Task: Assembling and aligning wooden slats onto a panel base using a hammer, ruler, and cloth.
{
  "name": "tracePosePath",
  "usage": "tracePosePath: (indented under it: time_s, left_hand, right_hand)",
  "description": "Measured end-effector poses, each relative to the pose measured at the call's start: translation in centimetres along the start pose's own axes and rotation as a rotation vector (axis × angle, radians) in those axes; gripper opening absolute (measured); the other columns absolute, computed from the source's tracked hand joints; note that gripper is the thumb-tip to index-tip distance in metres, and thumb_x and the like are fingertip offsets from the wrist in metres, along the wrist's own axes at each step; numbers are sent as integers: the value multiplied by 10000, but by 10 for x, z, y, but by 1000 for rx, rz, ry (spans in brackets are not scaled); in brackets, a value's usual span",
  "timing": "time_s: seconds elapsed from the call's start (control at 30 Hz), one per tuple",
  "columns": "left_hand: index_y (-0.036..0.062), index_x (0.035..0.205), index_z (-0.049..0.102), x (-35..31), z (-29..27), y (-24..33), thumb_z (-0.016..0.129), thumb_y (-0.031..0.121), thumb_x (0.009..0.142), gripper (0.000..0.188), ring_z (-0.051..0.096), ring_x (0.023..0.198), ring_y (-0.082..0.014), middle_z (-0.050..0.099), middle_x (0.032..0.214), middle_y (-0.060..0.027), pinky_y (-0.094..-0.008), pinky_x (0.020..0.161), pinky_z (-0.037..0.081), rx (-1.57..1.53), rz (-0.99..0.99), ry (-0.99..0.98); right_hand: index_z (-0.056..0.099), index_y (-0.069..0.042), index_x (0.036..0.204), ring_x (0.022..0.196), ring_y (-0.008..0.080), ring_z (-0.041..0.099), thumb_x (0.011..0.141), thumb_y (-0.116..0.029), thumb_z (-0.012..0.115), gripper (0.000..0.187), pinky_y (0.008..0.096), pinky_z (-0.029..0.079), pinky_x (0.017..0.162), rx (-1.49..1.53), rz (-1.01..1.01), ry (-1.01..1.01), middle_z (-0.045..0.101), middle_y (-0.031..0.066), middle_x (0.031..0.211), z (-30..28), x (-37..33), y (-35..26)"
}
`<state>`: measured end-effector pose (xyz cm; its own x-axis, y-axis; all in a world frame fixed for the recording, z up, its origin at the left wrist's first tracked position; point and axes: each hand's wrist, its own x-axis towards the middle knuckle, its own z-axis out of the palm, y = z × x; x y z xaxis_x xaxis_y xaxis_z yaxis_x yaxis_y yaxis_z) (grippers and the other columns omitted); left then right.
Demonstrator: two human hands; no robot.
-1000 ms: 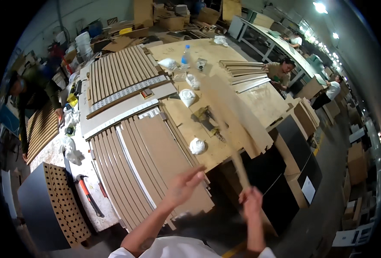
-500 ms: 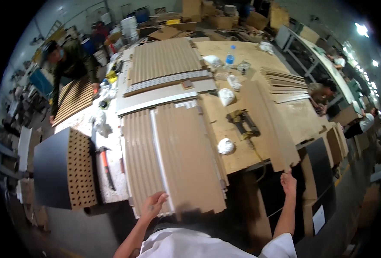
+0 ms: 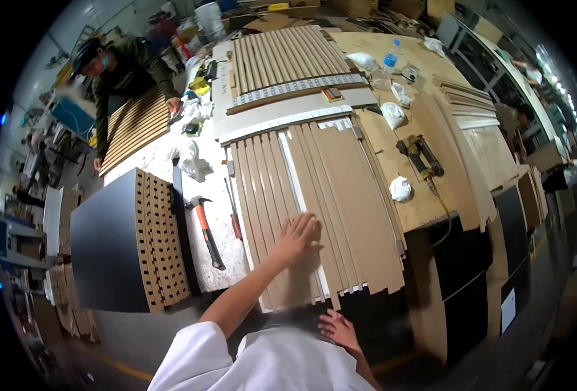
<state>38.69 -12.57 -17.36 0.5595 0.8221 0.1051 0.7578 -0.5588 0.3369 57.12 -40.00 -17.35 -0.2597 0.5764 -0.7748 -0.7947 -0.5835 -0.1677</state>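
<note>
Long brown slats (image 3: 262, 195) lie side by side on the worktable, with a pale white strip (image 3: 292, 173) running lengthwise among them. My left hand (image 3: 298, 236) rests on the slats beside this strip, its fingers outstretched and holding nothing. Below the near edge, my right hand (image 3: 340, 329) is close to the protruding end of one slat (image 3: 335, 301). Its fingers are apart and slightly curled, and I see no grip on the slat. To the right of the narrow slats lies a wider brown board (image 3: 357, 215). A white toothed strip (image 3: 288, 124) crosses their far ends.
A hammer (image 3: 206, 234) and a stack of dark-faced boards (image 3: 106, 241) with notched edges are at left. On the right lie a nail gun (image 3: 422, 156) with a hose, white bags (image 3: 393, 115) and a long board (image 3: 451, 163). A co-worker (image 3: 129, 78) handles a slatted panel (image 3: 135, 130).
My right hand has left the long board's end at right and come to the slats' near edge. My left hand has moved forward onto the slats. The view has shifted.
</note>
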Motion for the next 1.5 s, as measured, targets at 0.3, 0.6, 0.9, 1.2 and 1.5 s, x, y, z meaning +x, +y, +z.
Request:
tracePosePath:
  time_s: [0.3, 0.6, 0.9, 1.2, 1.5]
  left_hand:
    - [50, 1512, 197, 4, 3, -9, 350, 503, 997, 703, 96, 1480, -269, 143, 1595, -110, -499, 1198, 64, 95, 176, -329]
    - [-61, 1454, 268, -14, 0, -1, 480, 553, 919, 843, 214, 1450, -304, 258, 1543, -197, -477, 1187, 126, 127, 164, -182]
    - [-88, 1487, 95, 13, -18, 7, 416, 586, 944, 923, 26, 1480, -333, 73, 1576, -249, -445, 1203, 16, 187, 13, -504]
    - [-28, 1513, 67, 81, -29, -43, 423, 608, 931, 932, 2, 1483, -315, 41, 1595, -196, -435, 1206, 19, 262, -54, -609]
    - [-3, 1519, 111, 76, -22, -7, 453, 581, 926, 900, 10, 1484, -323, 51, 1595, -195, -460, 1199, 15, 173, 38, -544]
  right_hand:
    - [633, -20, 986, 757, 150, 630, 962, -213, 590, 199, 276, 506, 675, -136, -395, 313, 661, 77, 867, 6, 23, 33]
    - [638, -4, 1037, 772, 164, 639, 985, -234, 526, 261, 283, 510, 691, -307, -320, 250, 662, 75, 840, -5, 11, 43]
    - [634, -17, 877, 664, 145, 608, 936, -282, 629, 271, 275, 499, 618, -394, -262, 335, 629, 61, 740, -15, 20, 34]
    - [559, -69, 833, 569, 108, 566, 827, -305, 773, 319, 258, 444, 483, -382, -265, 579, 564, 9, 653, 19, 83, 15]
    - [664, 12, 893, 606, 114, 632, 849, -221, 740, 249, 226, 464, 517, -454, -639, 636, 680, 64, 789, 25, 79, 16]
